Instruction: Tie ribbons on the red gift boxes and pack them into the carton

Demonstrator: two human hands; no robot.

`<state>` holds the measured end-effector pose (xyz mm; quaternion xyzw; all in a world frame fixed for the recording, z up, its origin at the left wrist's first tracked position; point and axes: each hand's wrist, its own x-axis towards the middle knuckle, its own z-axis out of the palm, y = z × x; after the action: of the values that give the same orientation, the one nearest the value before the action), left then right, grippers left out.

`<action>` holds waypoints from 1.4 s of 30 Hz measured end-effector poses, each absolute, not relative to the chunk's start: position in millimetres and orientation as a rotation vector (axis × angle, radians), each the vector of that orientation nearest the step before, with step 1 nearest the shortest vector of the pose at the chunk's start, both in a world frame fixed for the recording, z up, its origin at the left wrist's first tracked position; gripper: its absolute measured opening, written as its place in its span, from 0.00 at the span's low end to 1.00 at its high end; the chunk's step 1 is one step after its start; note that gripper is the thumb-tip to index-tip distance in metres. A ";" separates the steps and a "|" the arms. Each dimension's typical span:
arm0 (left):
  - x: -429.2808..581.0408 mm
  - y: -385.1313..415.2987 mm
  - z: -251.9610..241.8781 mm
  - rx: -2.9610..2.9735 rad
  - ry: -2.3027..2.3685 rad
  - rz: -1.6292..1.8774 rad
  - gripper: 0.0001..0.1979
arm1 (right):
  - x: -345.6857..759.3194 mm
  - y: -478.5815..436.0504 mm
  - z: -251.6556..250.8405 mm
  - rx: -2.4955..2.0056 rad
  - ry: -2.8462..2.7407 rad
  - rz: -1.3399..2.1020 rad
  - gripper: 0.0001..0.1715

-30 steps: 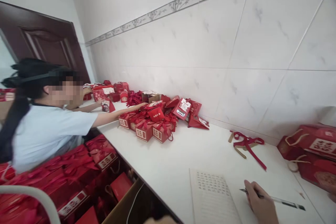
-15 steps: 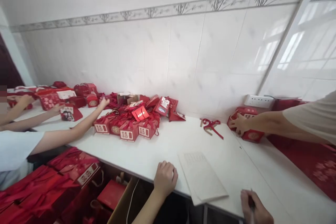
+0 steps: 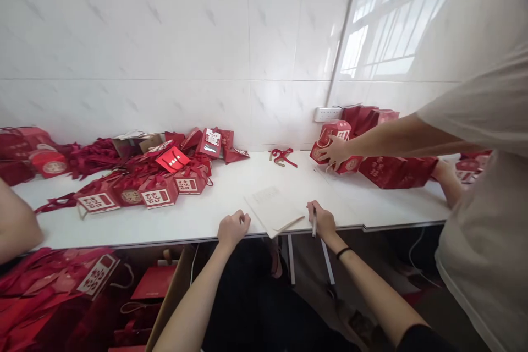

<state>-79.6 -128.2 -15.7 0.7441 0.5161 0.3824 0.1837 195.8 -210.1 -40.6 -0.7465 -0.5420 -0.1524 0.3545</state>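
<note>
My right hand (image 3: 324, 221) grips a pen (image 3: 314, 224), its tip pointing down beside the table edge. My left hand (image 3: 233, 229) rests on the front edge of the white table (image 3: 198, 225), fingers curled in with nothing seen in them. Between my hands lies a pale paper booklet (image 3: 274, 210), its near corner reaching the edge and one side slightly lifted. Beyond it, a red ribbon with tan strips (image 3: 284, 157) lies close to the wall.
Red gift boxes (image 3: 157, 191) are heaped on the left of the table. At right, a person's hand (image 3: 336, 151) holds a red box (image 3: 330, 137) beside more red boxes (image 3: 388, 170). A power strip (image 3: 328, 114) sits by the wall. A carton (image 3: 175, 286) of red boxes stands below left.
The view has swung right and down. My right hand, with the pen, now appears nearer the booklet. The person at right has come further into view, with several red boxes.
</note>
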 end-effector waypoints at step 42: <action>-133.3 -26.5 -0.2 1.958 1.389 1.122 0.14 | 207.0 -208.5 -29.7 -1.736 -1.759 -0.463 0.13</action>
<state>-133.3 -26.5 -0.2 0.7166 0.5083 0.4108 0.2436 207.0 -208.5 -29.7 -0.6569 -0.6653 -0.1753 0.3084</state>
